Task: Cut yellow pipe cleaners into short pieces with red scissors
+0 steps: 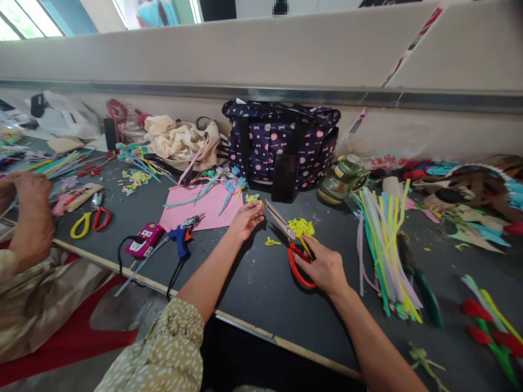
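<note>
Near the middle of the table, my left hand (pixel 247 219) pinches a small yellow piece (pixel 260 203) between thumb and fingertips. My right hand (pixel 327 267) grips scissors (pixel 281 220) with one red and one yellow handle. Their blades are parted and point up-left toward the pinched piece, without clearly touching it. Just behind the scissors lies a pile of small yellow cut pieces (pixel 301 226). A few loose yellow bits (pixel 272 242) rest on the dark table (pixel 253 283) between my hands. Beyond my left fingertips is another small yellow cluster (pixel 252 198).
A blue glue gun (pixel 181 239), magenta power block (pixel 144 240) and pink sheet (pixel 204 207) lie left. Behind stand a phone (pixel 285 178), patterned bag (pixel 261 141) and green bottle (pixel 342 179). Fuzzy stems (pixel 388 250) lie right. At far left is another person's arm (pixel 35 218), near scissors (pixel 96 202).
</note>
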`<state>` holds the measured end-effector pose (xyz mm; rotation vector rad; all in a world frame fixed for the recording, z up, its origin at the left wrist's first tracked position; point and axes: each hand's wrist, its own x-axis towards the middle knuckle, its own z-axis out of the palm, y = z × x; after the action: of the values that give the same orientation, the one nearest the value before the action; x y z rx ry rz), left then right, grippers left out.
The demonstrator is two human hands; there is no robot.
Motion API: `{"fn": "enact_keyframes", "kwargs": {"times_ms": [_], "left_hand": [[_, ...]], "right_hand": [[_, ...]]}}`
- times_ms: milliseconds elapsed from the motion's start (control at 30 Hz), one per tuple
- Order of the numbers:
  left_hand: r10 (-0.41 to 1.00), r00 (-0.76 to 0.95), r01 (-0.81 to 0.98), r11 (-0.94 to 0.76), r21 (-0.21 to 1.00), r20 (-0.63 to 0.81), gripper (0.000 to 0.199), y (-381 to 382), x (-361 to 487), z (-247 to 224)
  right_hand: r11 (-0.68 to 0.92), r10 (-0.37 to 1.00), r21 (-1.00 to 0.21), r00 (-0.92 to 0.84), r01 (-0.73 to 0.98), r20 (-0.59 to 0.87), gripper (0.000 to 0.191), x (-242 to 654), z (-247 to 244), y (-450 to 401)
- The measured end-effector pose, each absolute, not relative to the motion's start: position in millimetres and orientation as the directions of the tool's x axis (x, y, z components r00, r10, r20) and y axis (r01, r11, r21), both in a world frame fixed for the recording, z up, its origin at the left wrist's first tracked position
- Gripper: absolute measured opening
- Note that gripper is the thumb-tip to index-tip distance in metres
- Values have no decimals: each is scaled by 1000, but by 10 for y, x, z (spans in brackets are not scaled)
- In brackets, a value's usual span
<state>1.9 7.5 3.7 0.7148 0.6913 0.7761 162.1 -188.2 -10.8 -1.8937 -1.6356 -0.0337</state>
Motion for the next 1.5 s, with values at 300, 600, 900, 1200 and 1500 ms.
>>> {"fn": "enact_keyframes", "kwargs": {"times_ms": [300, 600, 900, 1200, 1500], "left_hand": [[786, 560, -411, 538, 736, -262, 27, 4, 39, 131], [778, 582, -401, 528, 748, -237, 26, 21, 39, 81], [782, 588, -351, 477, 806, -206, 26, 23, 23, 89], [778, 585, -300, 469, 831, -228, 26, 12, 19, 139], [769, 581, -277, 496, 823, -268, 25, 18, 15, 131]], "right_hand": [[-20, 890, -414, 205, 910, 407, 44, 1626, -149, -1872], [-37, 892, -415, 217, 909, 396, 44, 1626, -173, -1868], [-22, 890, -395, 198, 918, 410, 44, 1636, -186, -1864], [-21, 884, -383, 196, 923, 424, 41, 1632, -175, -1859], [-6, 887, -368, 174, 930, 427, 40, 1638, -173, -1854]]}}
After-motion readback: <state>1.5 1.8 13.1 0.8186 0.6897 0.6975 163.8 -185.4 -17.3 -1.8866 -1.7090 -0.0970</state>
